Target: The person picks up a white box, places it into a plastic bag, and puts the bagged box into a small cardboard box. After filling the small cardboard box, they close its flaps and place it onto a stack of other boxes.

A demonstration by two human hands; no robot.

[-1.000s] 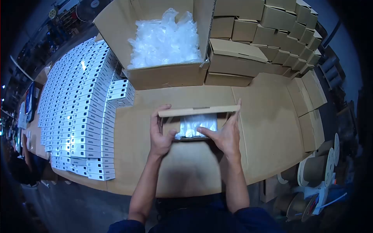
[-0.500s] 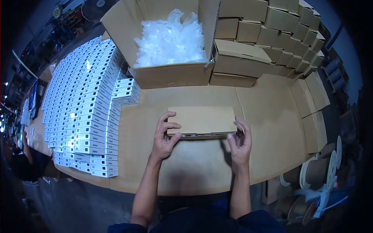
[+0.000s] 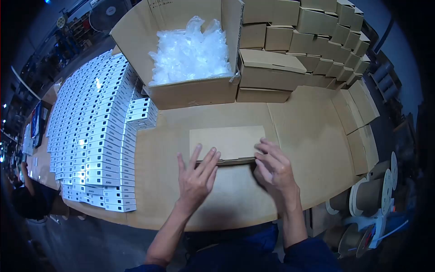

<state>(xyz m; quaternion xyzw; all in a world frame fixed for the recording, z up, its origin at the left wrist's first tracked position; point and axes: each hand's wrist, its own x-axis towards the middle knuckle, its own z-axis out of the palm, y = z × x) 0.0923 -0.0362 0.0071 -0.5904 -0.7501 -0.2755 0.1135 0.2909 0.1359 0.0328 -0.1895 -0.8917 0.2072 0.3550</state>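
Note:
A closed flat cardboard box [image 3: 229, 141] lies on the cardboard-covered table [image 3: 176, 119] in front of me. My left hand [image 3: 197, 174] rests with spread fingers at its front left edge, the fingertips over the lid. At the front right corner is my right hand [image 3: 275, 167], its fingers apart and slightly bent, the fingertips touching or very near the box edge. Neither hand is wrapped round the box. The right fingers are a little blurred.
Behind stands a large open carton [image 3: 195, 93] of clear plastic bags [image 3: 190, 52]. White labelled boxes [image 3: 90, 131] are stacked at left, brown boxes [image 3: 272, 70] at back right. Cable spools [image 3: 369, 197] stand at lower right. Another person [image 3: 31, 195] is at far left.
Both hands have let go of the box's sides. My left fingers have spread over the front edge, and my right hand has opened beside the corner. The whole view has shifted slightly.

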